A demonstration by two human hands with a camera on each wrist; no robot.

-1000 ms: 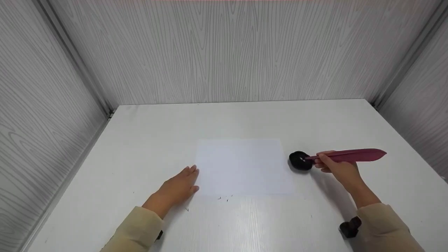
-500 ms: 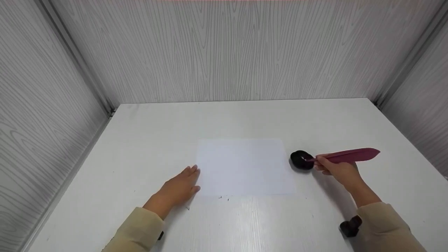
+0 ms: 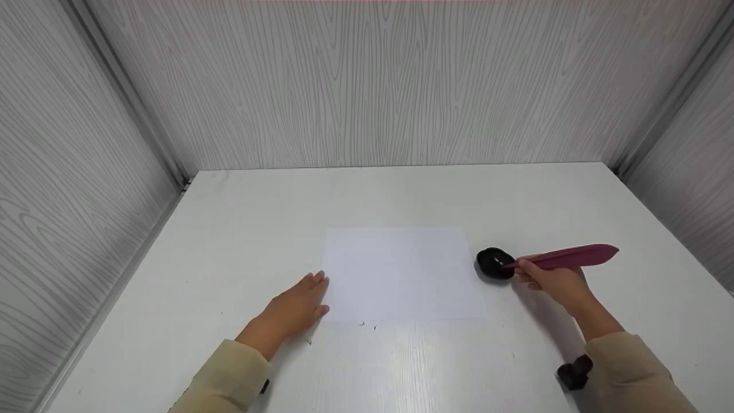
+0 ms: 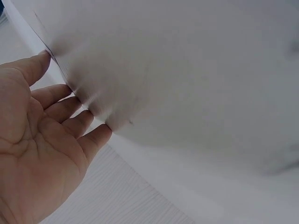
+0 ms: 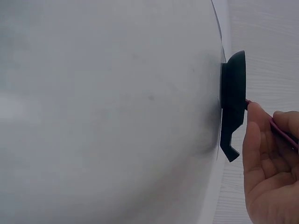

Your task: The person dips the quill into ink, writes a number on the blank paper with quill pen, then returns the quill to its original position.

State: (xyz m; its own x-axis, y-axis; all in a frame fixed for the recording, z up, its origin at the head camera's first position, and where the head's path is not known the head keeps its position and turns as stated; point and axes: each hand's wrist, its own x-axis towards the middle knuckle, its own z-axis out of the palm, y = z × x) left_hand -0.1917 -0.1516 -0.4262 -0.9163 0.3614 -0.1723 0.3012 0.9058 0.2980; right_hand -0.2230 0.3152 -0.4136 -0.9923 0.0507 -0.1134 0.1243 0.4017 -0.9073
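A sheet of white paper (image 3: 395,275) lies flat on the table. My left hand (image 3: 295,307) rests at its left edge, fingers extended; in the left wrist view the fingertips (image 4: 105,129) meet the table beside the paper. My right hand (image 3: 553,281) pinches a dark red feather quill (image 3: 585,256) near its lower end, the vane pointing right. Its tip reaches into a small black dish (image 3: 487,259) just right of the sheet. From the side, in the right wrist view, the dish (image 5: 236,88) shows a short spout-like foot, and the quill (image 5: 282,133) passes between thumb and fingers.
The white table (image 3: 395,198) is bordered by grey wood-grain panels at the back (image 3: 367,86) and both sides. A few dark specks (image 3: 362,324) lie just in front of the paper. A black wrist device (image 3: 575,373) shows beside the right sleeve.
My right hand has drawn the quill slightly left, its tip going lower and farther into the black dish. The left hand has stayed in place at the paper's edge.
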